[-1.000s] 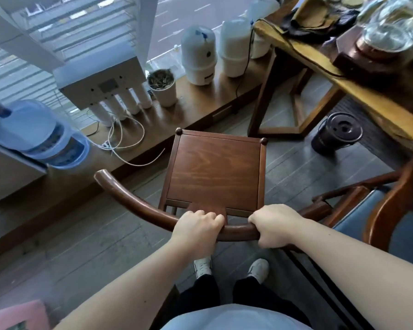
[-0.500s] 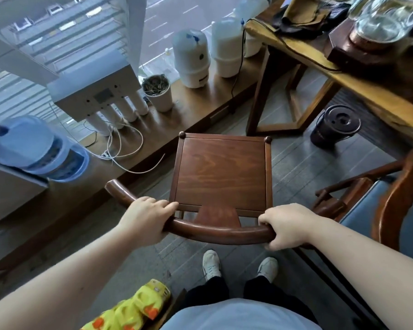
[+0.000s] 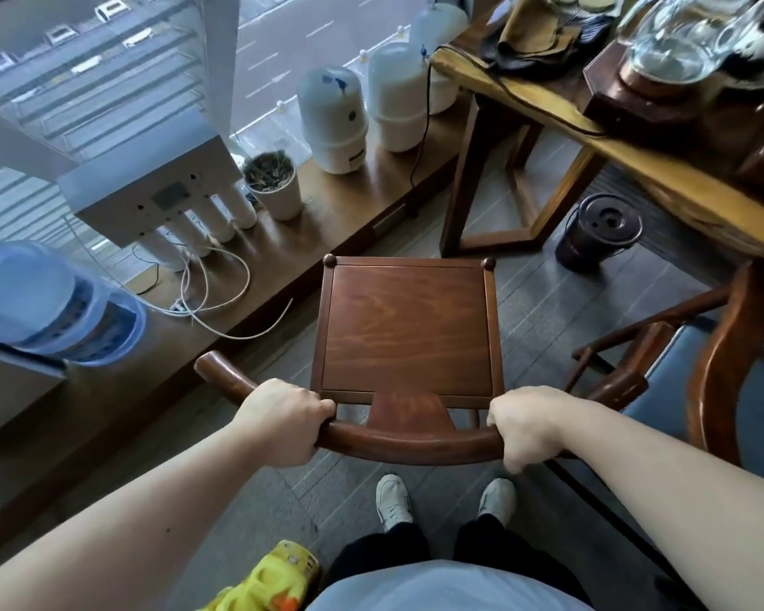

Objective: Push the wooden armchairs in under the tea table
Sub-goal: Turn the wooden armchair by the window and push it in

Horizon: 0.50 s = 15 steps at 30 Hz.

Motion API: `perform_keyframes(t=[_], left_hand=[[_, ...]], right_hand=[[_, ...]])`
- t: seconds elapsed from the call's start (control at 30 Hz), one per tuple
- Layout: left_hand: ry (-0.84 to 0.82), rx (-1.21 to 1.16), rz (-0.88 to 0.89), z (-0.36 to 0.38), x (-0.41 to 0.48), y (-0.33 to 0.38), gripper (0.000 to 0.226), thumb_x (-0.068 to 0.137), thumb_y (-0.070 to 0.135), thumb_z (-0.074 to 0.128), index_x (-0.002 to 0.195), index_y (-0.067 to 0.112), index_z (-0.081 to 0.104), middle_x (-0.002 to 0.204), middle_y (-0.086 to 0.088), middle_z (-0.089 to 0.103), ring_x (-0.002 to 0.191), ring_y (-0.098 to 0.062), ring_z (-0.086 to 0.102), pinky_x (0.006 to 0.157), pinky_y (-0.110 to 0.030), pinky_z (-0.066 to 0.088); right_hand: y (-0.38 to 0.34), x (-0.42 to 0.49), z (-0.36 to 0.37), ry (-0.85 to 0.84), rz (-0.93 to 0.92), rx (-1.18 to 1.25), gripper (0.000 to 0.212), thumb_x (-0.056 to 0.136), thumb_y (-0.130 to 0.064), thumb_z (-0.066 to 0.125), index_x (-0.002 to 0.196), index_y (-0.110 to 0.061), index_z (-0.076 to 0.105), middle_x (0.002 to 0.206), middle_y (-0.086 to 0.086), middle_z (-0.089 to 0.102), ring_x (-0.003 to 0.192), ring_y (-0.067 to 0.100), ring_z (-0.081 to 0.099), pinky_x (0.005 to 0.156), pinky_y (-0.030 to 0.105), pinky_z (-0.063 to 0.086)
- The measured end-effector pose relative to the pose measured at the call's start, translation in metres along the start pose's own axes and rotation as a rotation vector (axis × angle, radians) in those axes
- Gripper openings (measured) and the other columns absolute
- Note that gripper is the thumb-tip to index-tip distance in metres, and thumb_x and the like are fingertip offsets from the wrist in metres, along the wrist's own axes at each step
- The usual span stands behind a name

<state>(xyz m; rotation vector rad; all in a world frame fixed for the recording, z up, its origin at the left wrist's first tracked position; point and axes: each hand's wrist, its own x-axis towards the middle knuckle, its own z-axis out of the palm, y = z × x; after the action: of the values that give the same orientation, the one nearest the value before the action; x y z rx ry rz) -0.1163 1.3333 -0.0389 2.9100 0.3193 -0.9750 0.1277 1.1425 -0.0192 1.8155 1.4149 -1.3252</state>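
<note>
A dark wooden armchair [image 3: 406, 328] with a square seat stands right in front of me on the floor. My left hand [image 3: 283, 418] grips the left part of its curved back rail. My right hand [image 3: 525, 423] grips the right part of the same rail. The tea table [image 3: 636, 165], a yellow-edged wooden slab on dark legs, runs across the upper right, ahead and to the right of the chair. A second armchair [image 3: 720, 359] with a blue seat cushion stands at the right, close beside the first.
A low wooden ledge [image 3: 349, 205] along the window carries white tanks [image 3: 331, 121], a plant pot [image 3: 274, 183], a water filter unit and loose cables. A dark round bucket [image 3: 600, 231] sits on the floor by the table legs. A blue water bottle [image 3: 40, 302] lies at the left.
My left hand has slid outward along the back rail to the left, so both hands now sit wide apart. The chair has turned slightly and sits squarer in front of me.
</note>
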Motion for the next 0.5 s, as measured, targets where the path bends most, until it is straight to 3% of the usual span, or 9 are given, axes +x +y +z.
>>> perform_keyframes(t=[0.3,0.5], left_hand=[[0.045,0.111,0.145,-0.039,0.056,0.015,0.025,0.076,0.036,0.051,0.098,0.029,0.058,0.088,0.005,0.067,0.084,-0.022,0.065,0.074,-0.033,0.05],[0.099,0.194,0.201,-0.069,0.103,0.014,0.031,0.07,0.036,0.052,0.1,0.032,0.059,0.088,0.008,0.068,0.083,-0.02,0.066,0.076,-0.032,0.051]], right_hand=[[0.04,-0.021,0.026,0.036,0.107,0.16,0.018,0.067,-0.035,0.067,0.08,-0.025,0.062,0.073,-0.003,0.063,0.066,0.015,0.061,0.054,0.026,0.043],[0.067,-0.026,0.032,0.112,0.123,0.255,0.023,0.065,-0.038,0.066,0.083,-0.023,0.064,0.075,-0.002,0.065,0.07,0.018,0.063,0.057,0.028,0.049]])
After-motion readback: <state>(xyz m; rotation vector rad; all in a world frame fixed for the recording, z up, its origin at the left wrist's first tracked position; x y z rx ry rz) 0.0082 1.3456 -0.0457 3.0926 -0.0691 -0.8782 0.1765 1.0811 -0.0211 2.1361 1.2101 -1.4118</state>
